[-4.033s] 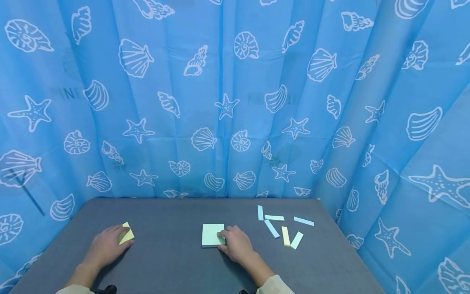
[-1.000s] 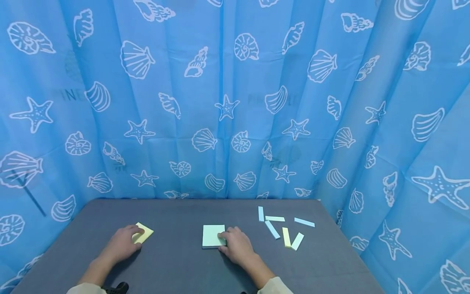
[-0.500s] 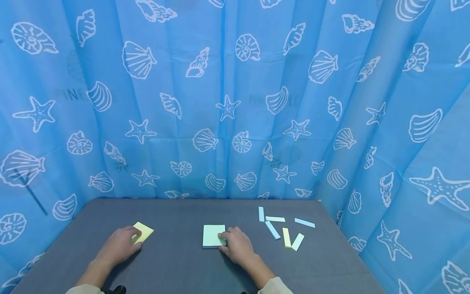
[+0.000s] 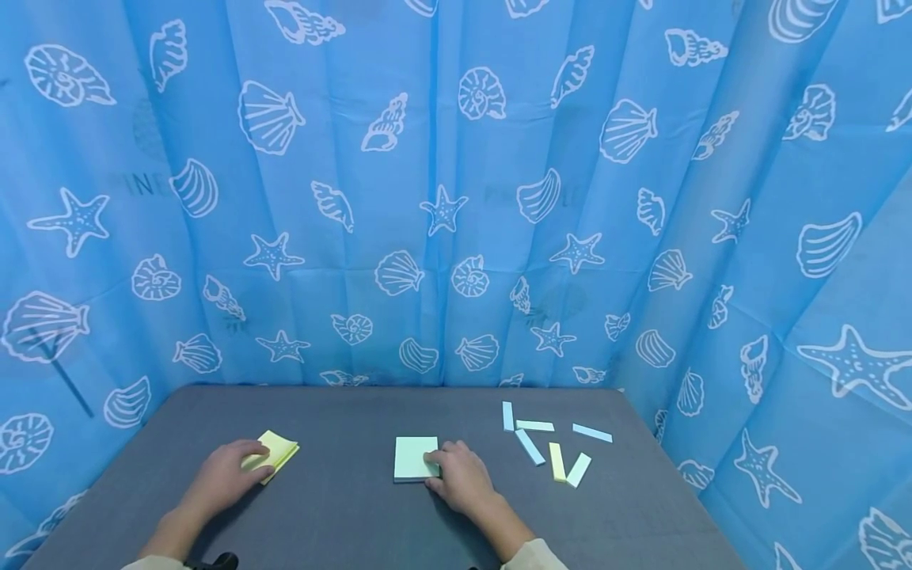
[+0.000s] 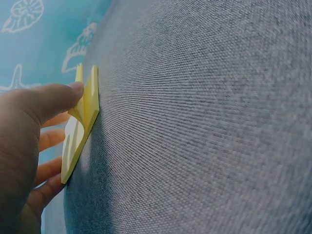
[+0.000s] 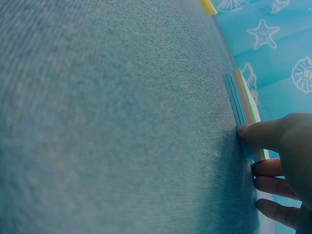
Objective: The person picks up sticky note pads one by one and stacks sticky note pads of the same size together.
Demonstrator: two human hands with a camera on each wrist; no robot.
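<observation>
a: what is seen behind and beneath?

b: a blue curtain printed with white shells and starfish is hung around a grey fabric-covered surface.

a: what is held by the left hand?

b: a folded yellow sticky note is pinched by the left hand near the left side of the surface. in the left wrist view the thumb is laid on the raised top flap of the note, with the other fingers curled under its far edge; the lower flap is lying against the surface.

a: and the right hand?

b: the right hand is rested on the near right corner of a square pad of sticky notes, pale green on top, at the middle of the surface. in the right wrist view the thumb is pressed against the side of the pad, whose layers are shown in blue, green and pink, and the remaining fingers are curled loosely beside it. the pad is lying flat and is not lifted.

a: what else is shown?

b: a scatter of narrow folded paper strips, blue, green and yellow, is laid to the right of the pad, well apart from both hands. cream sleeves are seen at the wrists.
</observation>
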